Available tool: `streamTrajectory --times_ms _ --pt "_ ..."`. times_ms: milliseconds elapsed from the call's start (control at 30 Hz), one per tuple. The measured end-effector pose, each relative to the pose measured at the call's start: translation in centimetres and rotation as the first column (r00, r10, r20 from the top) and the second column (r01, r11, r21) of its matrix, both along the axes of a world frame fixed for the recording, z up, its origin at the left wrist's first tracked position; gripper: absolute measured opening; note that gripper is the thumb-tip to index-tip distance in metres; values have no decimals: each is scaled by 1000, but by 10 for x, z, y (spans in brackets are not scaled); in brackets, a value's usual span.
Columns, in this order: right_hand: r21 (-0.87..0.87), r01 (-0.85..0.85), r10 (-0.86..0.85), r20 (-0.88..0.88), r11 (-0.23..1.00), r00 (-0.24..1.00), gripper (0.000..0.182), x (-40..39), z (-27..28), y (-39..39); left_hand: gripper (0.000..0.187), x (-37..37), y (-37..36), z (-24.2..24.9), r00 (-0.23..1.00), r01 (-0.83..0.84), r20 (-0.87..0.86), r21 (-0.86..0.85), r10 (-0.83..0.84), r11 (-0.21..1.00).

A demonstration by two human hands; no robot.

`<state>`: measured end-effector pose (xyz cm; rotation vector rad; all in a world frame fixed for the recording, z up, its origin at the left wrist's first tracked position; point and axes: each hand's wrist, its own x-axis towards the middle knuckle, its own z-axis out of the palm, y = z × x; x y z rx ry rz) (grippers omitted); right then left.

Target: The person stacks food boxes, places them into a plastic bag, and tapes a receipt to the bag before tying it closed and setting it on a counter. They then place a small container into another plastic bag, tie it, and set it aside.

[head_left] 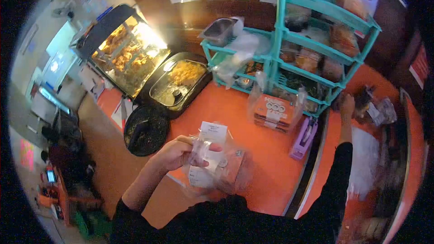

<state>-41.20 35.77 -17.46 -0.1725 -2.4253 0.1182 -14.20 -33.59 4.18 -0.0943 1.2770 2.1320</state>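
Observation:
My left hand is closed on the gathered top of a clear plastic bag. Inside the bag is an orange and white box, blurred by the plastic. A white printed receipt shows at the bag, just beyond my fingers. Stretched out to the far right, my right hand is by the lower corner of the turquoise rack. Its fingers are small and blurred, and I cannot make out whether they hold anything. Close by on the right lie clear and dark plastic packets.
A second bagged orange box stands on the orange counter, beside a purple tape dispenser. Along the back left are a lit food warmer, a tray of yellow food and a round black container.

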Motion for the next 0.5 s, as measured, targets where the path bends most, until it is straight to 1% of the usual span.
streamTrajectory --times_ms 33,67,100,133,167,200,233,267,300,367,400,433,467,500 --pt "5 5 -5 49 1000 999 27 3 16 -13 30 3 4 3 999 -44 10 1 44 999" --pt "14 20 -21 97 1000 995 27 9 31 -24 28 6 10 8 1000 -24 -20 -40 23 999" --pt "17 -7 5 101 1000 995 27 14 38 -30 25 9 12 11 999 2 -53 -82 -6 997" --pt "90 87 -99 131 992 986 27 20 43 -34 25 12 4 -10 998 35 -43 -117 -40 993" --pt "168 181 -206 151 969 967 27 24 45 -37 25 16 8 -8 999 14 -39 -111 -18 994" --pt "175 161 -188 155 971 970 27 24 49 -39 29 15 18 -2 999 -24 -50 -156 17 987" --pt "148 173 -202 208 974 957 27 22 53 -39 33 15 25 2 997 -61 -65 -202 49 978" --pt "120 192 -217 257 974 942 28 19 53 -34 32 15 26 0 992 -94 -113 -271 65 958" --pt "123 181 -207 253 976 945 28 17 51 -29 32 14 25 -2 990 -106 -115 -267 77 958" --pt "139 230 -256 220 963 941 30 12 45 -17 32 13 23 -5 978 -128 -189 -201 90 971" --pt "143 222 -249 215 965 944 30 13 42 -15 31 14 27 -1 961 -164 -258 -255 96 953" --pt "126 148 -164 128 981 978 28 17 43 -16 31 15 26 1 960 -173 -260 -248 106 953" --pt "118 72 -77 36 990 996 27 20 47 -17 31 15 24 3 948 -161 -307 -243 82 957" --pt "126 63 -67 28 990 997 27 22 52 -16 32 15 23 4 933 -151 -354 -236 59 960"
